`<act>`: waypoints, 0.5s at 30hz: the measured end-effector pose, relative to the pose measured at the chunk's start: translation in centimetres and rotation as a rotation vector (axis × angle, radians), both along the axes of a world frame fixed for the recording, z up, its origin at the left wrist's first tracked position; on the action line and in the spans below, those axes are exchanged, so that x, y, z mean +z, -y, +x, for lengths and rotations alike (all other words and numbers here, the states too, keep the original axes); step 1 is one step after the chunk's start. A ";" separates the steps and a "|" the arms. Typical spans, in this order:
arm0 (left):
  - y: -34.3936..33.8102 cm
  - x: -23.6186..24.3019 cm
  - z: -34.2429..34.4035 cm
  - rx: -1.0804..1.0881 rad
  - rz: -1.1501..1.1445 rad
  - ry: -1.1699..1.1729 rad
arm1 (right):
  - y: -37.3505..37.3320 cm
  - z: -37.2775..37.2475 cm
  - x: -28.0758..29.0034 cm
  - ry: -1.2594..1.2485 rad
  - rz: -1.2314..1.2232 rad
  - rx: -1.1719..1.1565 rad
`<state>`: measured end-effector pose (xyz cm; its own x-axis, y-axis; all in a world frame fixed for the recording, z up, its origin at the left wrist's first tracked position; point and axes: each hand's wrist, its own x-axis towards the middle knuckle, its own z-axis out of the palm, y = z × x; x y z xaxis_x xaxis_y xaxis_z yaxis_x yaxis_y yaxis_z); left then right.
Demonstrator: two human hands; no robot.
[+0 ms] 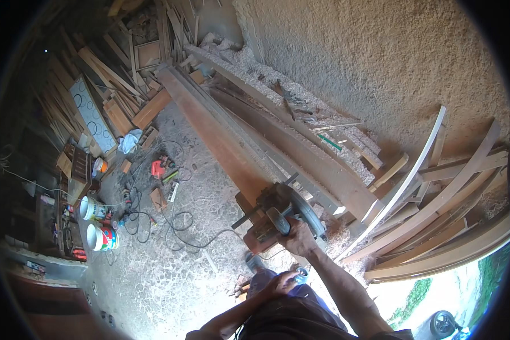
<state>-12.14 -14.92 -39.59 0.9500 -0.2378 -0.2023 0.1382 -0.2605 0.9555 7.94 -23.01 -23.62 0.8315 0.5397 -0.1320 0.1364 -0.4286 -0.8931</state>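
Note:
My right hand (299,238) is wrapped round the rear handle of a circular saw (266,224). The saw sits at the near end of a long reddish-brown wooden board (215,133), which runs away toward the far left. A cord leads off the saw's left side and across the floor. Lower down, my left hand (282,283) rests on my leg with its fingers stretched out, apart from the saw. The blade is hidden from this angle.
Long planks (300,141) and wood shavings lie along the wall at right. Curved boards (436,221) lean beside the bright opening. Loops of cable (178,232), a red power tool (158,168) and paint buckets (102,237) stand on the left floor. Scrap wood is piled behind.

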 end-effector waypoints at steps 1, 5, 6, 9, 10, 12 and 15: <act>0.8 1.2 1.2 -0.105 -0.011 0.024 | -0.3 0.3 0.4 -0.069 -0.029 0.027; 4.4 0.9 2.8 -0.148 -0.086 0.035 | -1.7 0.7 -0.3 0.008 0.031 -0.008; 5.0 0.8 3.2 -0.146 -0.017 0.048 | -2.0 0.8 0.6 -0.011 0.045 -0.010; 6.8 -1.2 3.9 -0.175 0.125 0.105 | -2.3 1.3 0.2 -0.057 0.004 0.005; 7.0 -3.9 3.3 -0.161 -0.011 0.011 | -3.0 1.4 -0.2 -0.070 -0.018 0.033; 7.0 -7.2 2.2 -0.170 -0.127 -0.085 | -4.2 1.5 -0.6 -0.025 -0.024 0.015; 5.3 -3.0 2.5 -0.247 0.013 -0.032 | -4.1 2.7 -1.5 -0.016 -0.076 -0.010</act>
<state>-9.59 -20.26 -42.64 0.8562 -0.4596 -0.2360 0.0990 -0.3023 0.9480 10.65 -18.89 -25.10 0.8344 0.5189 -0.1857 0.1176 -0.4967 -0.8599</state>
